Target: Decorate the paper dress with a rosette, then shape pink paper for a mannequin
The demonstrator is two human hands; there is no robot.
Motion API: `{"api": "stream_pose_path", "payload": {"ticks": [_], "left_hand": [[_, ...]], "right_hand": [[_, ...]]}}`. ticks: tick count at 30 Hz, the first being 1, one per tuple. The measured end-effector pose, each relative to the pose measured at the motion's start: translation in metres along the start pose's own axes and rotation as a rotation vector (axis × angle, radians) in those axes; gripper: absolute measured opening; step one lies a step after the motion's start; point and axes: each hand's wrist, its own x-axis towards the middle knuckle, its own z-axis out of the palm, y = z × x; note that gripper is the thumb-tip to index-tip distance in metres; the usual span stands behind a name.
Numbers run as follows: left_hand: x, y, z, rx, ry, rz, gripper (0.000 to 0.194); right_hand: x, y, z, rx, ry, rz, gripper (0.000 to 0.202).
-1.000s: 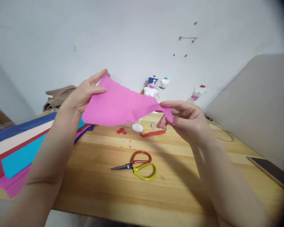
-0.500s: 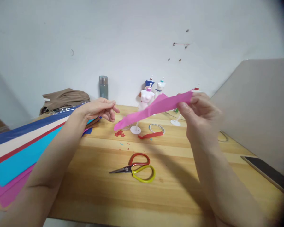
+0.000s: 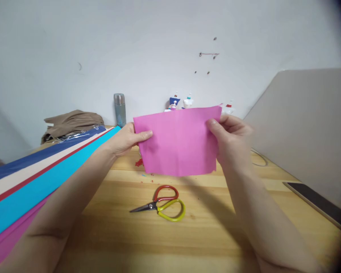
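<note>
A pink sheet (image 3: 177,144) is spread upright above the table, its broad face toward me. My left hand (image 3: 130,137) pinches its left edge, thumb in front and fingers behind. At the right edge, my right hand (image 3: 231,134) grips it near the top corner, fingers partly hidden. Below the sheet lie scissors (image 3: 161,204) with one red and one yellow handle, blades pointing left. Small white dress forms (image 3: 188,101) show only their tops behind the sheet. Red bits (image 3: 139,162) lie by its lower left corner.
Coloured sheets (image 3: 51,170) are stacked at the left, under my left forearm. Behind them are brown cloth (image 3: 74,123) and a metal flask (image 3: 119,110). A phone (image 3: 318,204) lies at the right on the wooden table (image 3: 125,242), beside a grey panel (image 3: 307,125).
The pink sheet hung as a narrow strip from my right hand and is now spread wide. My left hand, empty before, has taken hold of its left edge.
</note>
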Motion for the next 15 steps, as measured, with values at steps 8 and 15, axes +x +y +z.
{"api": "stream_pose_path", "payload": {"ticks": [8, 15], "left_hand": [[0.006, 0.001, -0.014, -0.114, 0.189, 0.127, 0.051], [0.003, 0.005, -0.011, -0.152, 0.272, 0.108, 0.041]], "right_hand": [[0.009, 0.022, -0.001, 0.125, -0.192, 0.130, 0.023], [0.014, 0.021, -0.005, 0.133, -0.259, 0.201, 0.024]]}}
